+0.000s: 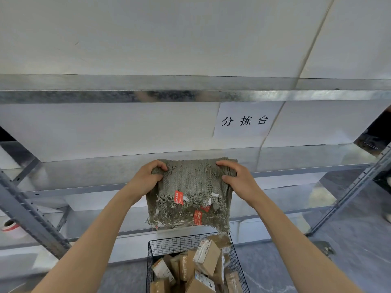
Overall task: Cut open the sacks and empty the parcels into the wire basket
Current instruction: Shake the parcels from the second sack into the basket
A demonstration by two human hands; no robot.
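Note:
A grey-green woven sack (191, 182) hangs upside down above the black wire basket (169, 243), its frayed cut mouth pointing down with red labels on it. My left hand (148, 176) grips the sack's upper left corner. My right hand (237, 175) grips its upper right corner. Both arms reach forward and up. Several brown cardboard parcels (206, 255) lie piled inside the basket, directly under the sack's mouth.
A metal shelf rack (190, 96) with white panels stands right behind the basket. A paper sign (245, 120) hangs on the rack at the right. A roll of tape (9, 225) lies on a lower shelf at the far left. Grey floor spreads to the right.

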